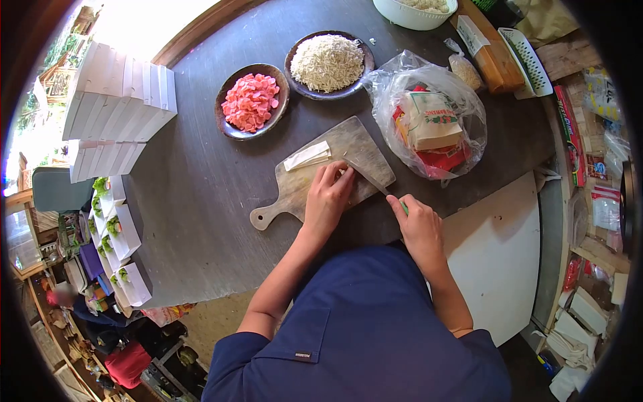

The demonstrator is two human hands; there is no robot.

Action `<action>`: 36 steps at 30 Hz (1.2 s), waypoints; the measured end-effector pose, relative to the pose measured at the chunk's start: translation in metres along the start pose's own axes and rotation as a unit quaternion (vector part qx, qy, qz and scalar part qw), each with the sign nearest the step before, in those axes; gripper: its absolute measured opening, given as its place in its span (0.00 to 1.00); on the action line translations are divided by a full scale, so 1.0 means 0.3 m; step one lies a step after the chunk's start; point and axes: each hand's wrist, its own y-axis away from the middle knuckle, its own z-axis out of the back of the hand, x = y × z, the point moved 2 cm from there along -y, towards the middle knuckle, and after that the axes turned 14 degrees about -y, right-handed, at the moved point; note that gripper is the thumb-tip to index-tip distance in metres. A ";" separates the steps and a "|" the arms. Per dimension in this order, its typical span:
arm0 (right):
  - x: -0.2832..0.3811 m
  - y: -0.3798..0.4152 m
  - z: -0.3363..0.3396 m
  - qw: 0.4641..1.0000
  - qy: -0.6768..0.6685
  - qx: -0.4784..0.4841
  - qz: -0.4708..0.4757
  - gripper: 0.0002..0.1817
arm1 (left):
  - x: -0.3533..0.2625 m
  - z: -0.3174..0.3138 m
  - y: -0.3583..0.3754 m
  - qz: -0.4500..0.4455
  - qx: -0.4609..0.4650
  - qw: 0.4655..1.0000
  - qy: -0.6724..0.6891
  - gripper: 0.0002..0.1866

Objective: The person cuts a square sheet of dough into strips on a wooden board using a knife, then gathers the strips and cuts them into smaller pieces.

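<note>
On the dark table lies a wooden cutting board [295,191] with a handle and a hole. My left hand [329,191] rests on it, fingers curled and bunched by the blade; what they press on is hidden. In my right hand [420,229] is a knife [367,175] with a green handle, its blade lying across the board. Beyond my left hand sits a small stack of flat whitish strips [308,156]. Farther back stand a brown bowl of pink slices [250,102] and another of pale thin shreds [327,63].
A clear plastic bag [429,124] with packets stands right of the board. White boxes [120,100] are stacked at the left, with open boxes holding greens [120,231] below. A grater [526,61] and white basin [416,13] sit at the back. Another person [94,311] is at lower left.
</note>
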 end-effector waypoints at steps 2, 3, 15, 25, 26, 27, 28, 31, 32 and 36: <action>-0.003 0.001 -0.005 1.000 0.009 0.008 -0.001 0.28 | 0.001 0.003 0.000 -0.005 0.002 1.000 -0.001 0.16; -0.005 0.003 -0.007 1.000 0.019 0.014 -0.003 0.28 | 0.000 0.002 0.000 -0.009 0.004 1.000 -0.007 0.16; 0.020 -0.005 0.013 0.998 0.056 0.011 0.024 0.28 | -0.005 -0.009 0.007 -0.002 -0.009 1.000 -0.003 0.18; 0.038 -0.030 0.002 0.997 0.075 0.007 0.035 0.29 | -0.008 -0.012 0.002 -0.007 -0.031 0.999 -0.020 0.17; 0.046 -0.033 -0.007 0.996 0.077 0.004 0.035 0.29 | -0.011 -0.013 0.005 -0.009 -0.030 0.999 -0.019 0.17; 0.052 -0.038 -0.014 0.996 0.078 0.001 0.039 0.29 | -0.012 -0.012 0.003 -0.011 -0.033 0.999 -0.022 0.17; 0.047 -0.037 -0.019 0.996 0.076 -0.001 0.042 0.29 | -0.009 -0.009 -0.001 -0.012 -0.037 0.999 -0.026 0.17; 0.015 -0.012 -0.018 0.997 0.063 -0.008 0.037 0.28 | -0.012 -0.008 0.001 -0.007 -0.040 0.999 -0.019 0.17; 0.005 0.001 -0.014 0.998 0.061 -0.009 0.033 0.28 | -0.011 -0.008 0.002 -0.005 -0.042 0.999 -0.019 0.17; -0.006 0.029 0.011 0.998 0.056 -0.005 0.015 0.28 | -0.011 -0.003 0.004 -0.008 -0.040 0.999 -0.006 0.15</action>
